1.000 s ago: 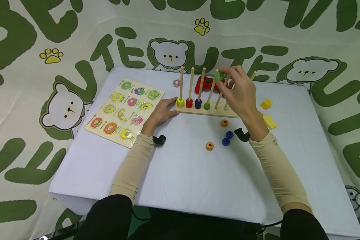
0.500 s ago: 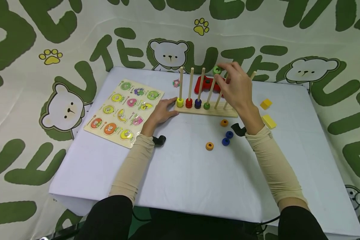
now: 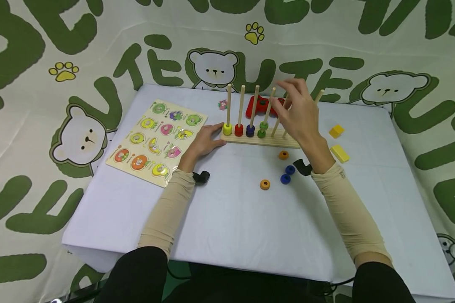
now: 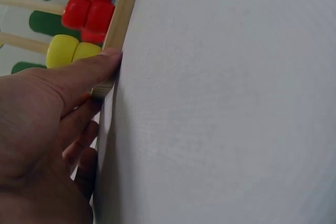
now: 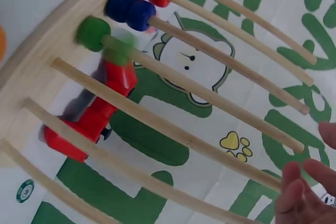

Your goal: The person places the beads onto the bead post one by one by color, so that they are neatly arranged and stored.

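A wooden peg rack [image 3: 267,142] stands at the table's middle back. Its first pegs carry a yellow bead [image 3: 227,129], a red bead [image 3: 239,130] and a blue bead [image 3: 250,131]. On the fourth peg a green ring [image 3: 264,125] sits just above another green bead [image 3: 261,134]; in the right wrist view the upper green ring [image 5: 119,51] is blurred. My right hand [image 3: 288,99] hovers at the peg tops, fingers loose, holding nothing. My left hand [image 3: 212,134] rests flat against the rack's left end, its thumb [image 4: 89,72] touching the base [image 4: 123,19].
Two orange rings [image 3: 283,155] [image 3: 265,184] and two blue rings [image 3: 290,170] [image 3: 285,179] lie in front of the rack. Two yellow blocks [image 3: 336,131] [image 3: 340,153] sit at the right, a red toy [image 3: 261,105] behind the pegs, a fruit puzzle board [image 3: 157,141] at the left.
My right hand let go of the green ring at the top of the fourth peg. The ring slid down the peg to the lower green bead. The left hand stayed put.
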{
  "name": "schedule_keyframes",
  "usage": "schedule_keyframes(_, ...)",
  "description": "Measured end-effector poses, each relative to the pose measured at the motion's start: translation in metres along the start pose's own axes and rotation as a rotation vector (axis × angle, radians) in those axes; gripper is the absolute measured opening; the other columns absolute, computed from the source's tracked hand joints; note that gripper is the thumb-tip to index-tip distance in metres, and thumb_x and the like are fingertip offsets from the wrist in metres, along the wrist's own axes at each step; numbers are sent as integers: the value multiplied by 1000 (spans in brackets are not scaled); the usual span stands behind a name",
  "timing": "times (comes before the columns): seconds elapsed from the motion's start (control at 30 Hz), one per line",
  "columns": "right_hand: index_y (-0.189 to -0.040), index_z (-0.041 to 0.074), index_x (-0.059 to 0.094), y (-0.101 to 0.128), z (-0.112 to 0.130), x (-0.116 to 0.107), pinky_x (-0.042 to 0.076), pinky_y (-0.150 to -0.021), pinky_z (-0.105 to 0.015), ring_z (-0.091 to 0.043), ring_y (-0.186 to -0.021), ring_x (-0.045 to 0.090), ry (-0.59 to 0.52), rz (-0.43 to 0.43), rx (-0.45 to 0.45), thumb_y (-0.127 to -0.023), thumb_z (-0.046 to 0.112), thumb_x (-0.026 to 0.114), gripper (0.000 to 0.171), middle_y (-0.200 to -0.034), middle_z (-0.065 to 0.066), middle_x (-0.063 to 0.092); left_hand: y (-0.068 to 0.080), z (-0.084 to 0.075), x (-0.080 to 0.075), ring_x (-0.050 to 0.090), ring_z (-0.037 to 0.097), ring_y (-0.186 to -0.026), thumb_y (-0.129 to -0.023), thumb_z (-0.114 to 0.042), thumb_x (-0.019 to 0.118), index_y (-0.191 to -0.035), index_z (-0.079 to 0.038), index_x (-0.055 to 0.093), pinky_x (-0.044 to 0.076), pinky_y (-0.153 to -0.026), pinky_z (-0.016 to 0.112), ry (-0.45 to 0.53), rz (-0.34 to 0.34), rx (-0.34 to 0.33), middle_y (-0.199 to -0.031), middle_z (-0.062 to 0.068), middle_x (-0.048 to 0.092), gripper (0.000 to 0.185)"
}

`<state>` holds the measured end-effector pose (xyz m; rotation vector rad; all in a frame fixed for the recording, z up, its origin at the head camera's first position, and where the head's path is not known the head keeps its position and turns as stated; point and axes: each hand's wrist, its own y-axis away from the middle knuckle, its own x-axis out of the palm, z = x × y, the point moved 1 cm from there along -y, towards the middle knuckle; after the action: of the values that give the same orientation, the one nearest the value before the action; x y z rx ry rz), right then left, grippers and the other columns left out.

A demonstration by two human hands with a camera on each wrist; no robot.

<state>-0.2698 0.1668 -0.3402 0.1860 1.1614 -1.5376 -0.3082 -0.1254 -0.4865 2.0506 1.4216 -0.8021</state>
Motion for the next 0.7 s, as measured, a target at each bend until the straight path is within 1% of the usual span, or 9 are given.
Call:
schedule_keyframes(0.1,-137,2,70,15,-2,-4,42,-63,-27,-30,-78,62,-24,-75,-55,-104,23,72,40,-138,-20,62,0,-1,1,33,36,-159,-101,-25,76,-165,-12,41,23,-134,48,-1,8,-2,-169,16,42,75)
schedule_keyframes(0.13,-134,1,71,22,-4,-4,42,-62,-27,-29,-76,62,-20,-82,-70,-103,21,73,37,-134,-21,63,0,0,2,33,36,-159,-101,-25,76,-165,-12,41,23,-134,48,0,9,-1,-169,16,42,75)
schedule_keyframes(0.2,-127,-1,73,36,-10,-5,42,-59,-28,-28,-72,59,10,-52,-73,-103,19,73,31,-125,-21,66,1,0,2,33,36,-159,-101,-25,76,-166,-12,41,23,-134,49,-3,12,-9,-169,16,41,75)
schedule_keyframes(0.27,-122,-1,74,51,-18,-4,43,-55,-30,-27,-69,57,60,42,-42,-103,18,71,27,-118,-19,68,2,0,2,34,36,-159,-101,-25,76,-165,-12,41,23,-134,48,-3,7,-7,-169,15,42,75)
schedule_keyframes(0.33,-121,0,74,64,-28,-2,49,-55,-36,-29,-71,60,116,183,25,-103,20,71,27,-115,-18,69,2,1,2,34,36,-158,-100,-25,76,-165,-11,42,24,-134,48,-4,2,-2,-168,16,43,75)
schedule_keyframes(0.43,-128,2,72,83,-45,0,59,-64,-47,-36,-86,69,183,425,152,-103,24,71,34,-124,-18,69,2,0,1,34,36,-158,-100,-25,76,-165,-11,42,24,-133,49,-1,0,3,-168,16,43,74)
schedule_keyframes(0.5,-134,2,69,92,-56,2,61,-73,-53,-40,-98,71,213,549,216,-103,27,73,40,-131,-20,67,2,0,1,34,36,-158,-101,-25,76,-165,-11,42,24,-133,49,1,1,2,-169,16,43,74)
schedule_keyframes(0.6,-139,2,66,102,-69,6,60,-82,-58,-42,-108,70,215,645,272,-102,28,73,46,-135,-22,66,1,-1,0,34,36,-158,-101,-25,76,-165,-12,42,24,-133,49,1,1,-1,-169,15,43,74)
schedule_keyframes(0.7,-139,0,66,107,-79,9,58,-89,-61,-42,-115,68,192,658,285,-102,25,73,45,-133,-22,67,1,-2,0,34,37,-158,-101,-25,76,-165,-12,42,24,-133,49,-2,0,3,-168,16,43,74)
